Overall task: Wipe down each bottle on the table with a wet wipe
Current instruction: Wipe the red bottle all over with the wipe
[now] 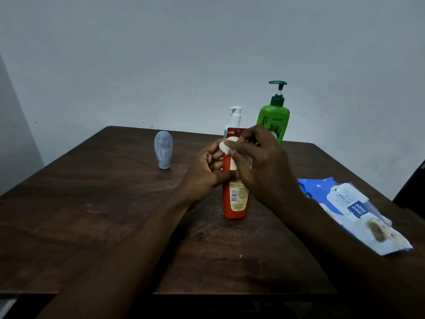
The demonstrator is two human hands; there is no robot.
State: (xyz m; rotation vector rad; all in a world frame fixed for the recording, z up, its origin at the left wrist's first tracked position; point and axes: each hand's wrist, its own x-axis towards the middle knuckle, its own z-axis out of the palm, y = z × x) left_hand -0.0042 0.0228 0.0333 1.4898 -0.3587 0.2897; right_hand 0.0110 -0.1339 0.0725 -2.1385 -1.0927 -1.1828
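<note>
Standing upright near the middle of the dark wooden bench (115, 203), the tall red plastic bottle (234, 199) could tip, I think. Both hands, the left hand (207, 168) and the right hand (261, 162), pinch the small white wet wipe (226, 145) against its top. It would be better if one hand grips the body while the other wipes downward.

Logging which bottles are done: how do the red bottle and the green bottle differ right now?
The red bottle stands nearer, between the left hand and right hand, a wipe against its top; the green bottle stands farther back, unheld. The green bottle has a pump; no pump shows on the red bottle. The green bottle looks wider than the slim red bottle. Both are upright.
</note>
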